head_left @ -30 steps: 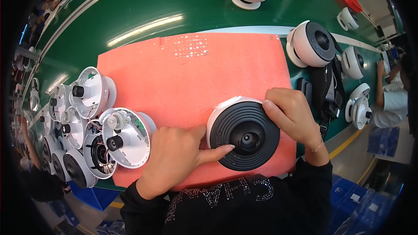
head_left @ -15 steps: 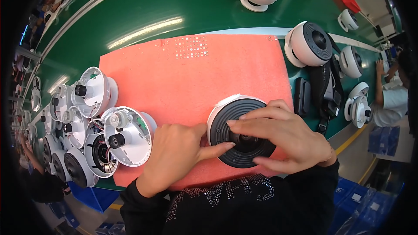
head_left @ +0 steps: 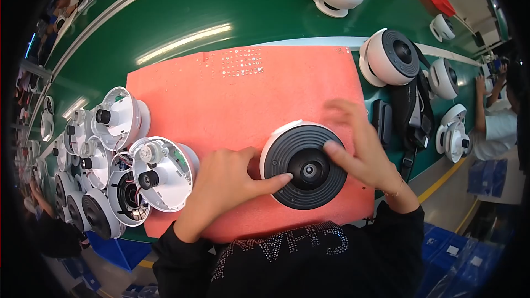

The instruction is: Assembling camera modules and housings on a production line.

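Since half a second ago the right hand (head_left: 361, 152) has lifted off the front of the dome camera (head_left: 303, 164) and slid to its right side, so the black ribbed face shows again; camera and left hand (head_left: 226, 185) have barely shifted.

From the head view, the only one there is, the dome camera lies face up on the near right part of the red mat (head_left: 232, 99). The left hand lies flat on the mat just left of the camera, index finger stretched onto the black face, grip apart, pressing rather than holding. It looks as if this pins the housing down. The right hand rests against the camera's right edge, fingers spread and blurred, one fingertip on the ribbed ring; its grip is also apart, clamped on nothing, perhaps so the ring can be turned or seated.

Left of the mat, open white housings (head_left: 160, 174) crowd together with their insides up, within reach. Right of the mat lie a black strapped tool (head_left: 411, 113) and a small black block (head_left: 382, 118), and beyond them stand finished white cameras (head_left: 389, 55).

Under the mat the desk (head_left: 165, 16) is glossy green and throws back a ceiling light. At the far right of the mat's line another person's sleeve (head_left: 499, 132) shows at the same desk, and blue crates (head_left: 486, 176) sit on the floor.
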A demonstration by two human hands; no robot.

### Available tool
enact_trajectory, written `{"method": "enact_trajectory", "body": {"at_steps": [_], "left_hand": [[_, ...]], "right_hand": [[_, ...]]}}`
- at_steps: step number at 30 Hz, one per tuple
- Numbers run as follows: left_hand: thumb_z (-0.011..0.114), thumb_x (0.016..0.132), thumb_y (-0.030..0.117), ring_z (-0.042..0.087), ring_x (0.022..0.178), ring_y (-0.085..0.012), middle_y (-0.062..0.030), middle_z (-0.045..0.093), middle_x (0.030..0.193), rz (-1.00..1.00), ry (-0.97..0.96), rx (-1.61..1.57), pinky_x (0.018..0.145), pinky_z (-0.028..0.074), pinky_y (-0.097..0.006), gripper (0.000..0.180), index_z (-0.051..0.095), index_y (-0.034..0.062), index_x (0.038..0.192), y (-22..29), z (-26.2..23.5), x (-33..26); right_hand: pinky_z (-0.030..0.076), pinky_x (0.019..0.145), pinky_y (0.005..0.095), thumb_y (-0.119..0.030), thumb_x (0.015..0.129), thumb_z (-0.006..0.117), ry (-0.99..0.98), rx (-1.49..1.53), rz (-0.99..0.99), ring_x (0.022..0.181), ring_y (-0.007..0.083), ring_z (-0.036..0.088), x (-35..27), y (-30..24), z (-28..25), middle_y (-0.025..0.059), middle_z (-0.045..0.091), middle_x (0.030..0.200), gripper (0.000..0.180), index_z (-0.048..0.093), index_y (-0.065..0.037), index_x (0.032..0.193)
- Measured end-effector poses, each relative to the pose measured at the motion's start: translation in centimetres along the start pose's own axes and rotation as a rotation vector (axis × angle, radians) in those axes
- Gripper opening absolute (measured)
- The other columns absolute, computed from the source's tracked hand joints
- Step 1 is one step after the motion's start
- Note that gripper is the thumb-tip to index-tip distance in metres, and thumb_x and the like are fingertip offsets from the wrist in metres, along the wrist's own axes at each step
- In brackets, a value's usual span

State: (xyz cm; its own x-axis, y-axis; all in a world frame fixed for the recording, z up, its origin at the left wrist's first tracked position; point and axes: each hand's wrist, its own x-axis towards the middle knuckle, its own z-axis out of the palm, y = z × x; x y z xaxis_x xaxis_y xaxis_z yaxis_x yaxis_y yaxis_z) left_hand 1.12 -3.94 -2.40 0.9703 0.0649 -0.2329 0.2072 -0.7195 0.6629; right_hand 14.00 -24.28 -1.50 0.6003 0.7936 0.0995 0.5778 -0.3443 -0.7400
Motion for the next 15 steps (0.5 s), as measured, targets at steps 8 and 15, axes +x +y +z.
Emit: {"method": "enact_trajectory", "body": {"at_steps": [8,15], "left_hand": [[0.073,0.066,0.015,0.057,0.100,-0.0274,-0.0220,0.053,0.110,0.196,0.168,-0.751,0.082,0.048,-0.033,0.081,0.029,-0.0078,0.129,1.6,1.8,-1.4],[0.075,0.061,0.018,0.061,0.093,-0.0281,-0.0234,0.058,0.100,0.370,0.391,-0.453,0.074,0.051,-0.034,0.083,0.033,-0.0107,0.126,2.6,0.5,-1.9]], "right_hand": [[0.035,0.093,0.0313,-0.020,0.069,0.073,-0.200,0.547,0.144,0.110,0.0219,0.045,-0.4,-2.1,-0.4,0.0158,0.044,0.114,0.065,0.035,-0.001,0.119],[0.046,0.078,0.0325,-0.028,0.051,0.085,0.023,0.283,-0.259,0.091,0.0264,0.060,1.7,-2.2,-0.2,0.0158,0.059,0.095,0.072,0.042,-0.001,0.102]]}}
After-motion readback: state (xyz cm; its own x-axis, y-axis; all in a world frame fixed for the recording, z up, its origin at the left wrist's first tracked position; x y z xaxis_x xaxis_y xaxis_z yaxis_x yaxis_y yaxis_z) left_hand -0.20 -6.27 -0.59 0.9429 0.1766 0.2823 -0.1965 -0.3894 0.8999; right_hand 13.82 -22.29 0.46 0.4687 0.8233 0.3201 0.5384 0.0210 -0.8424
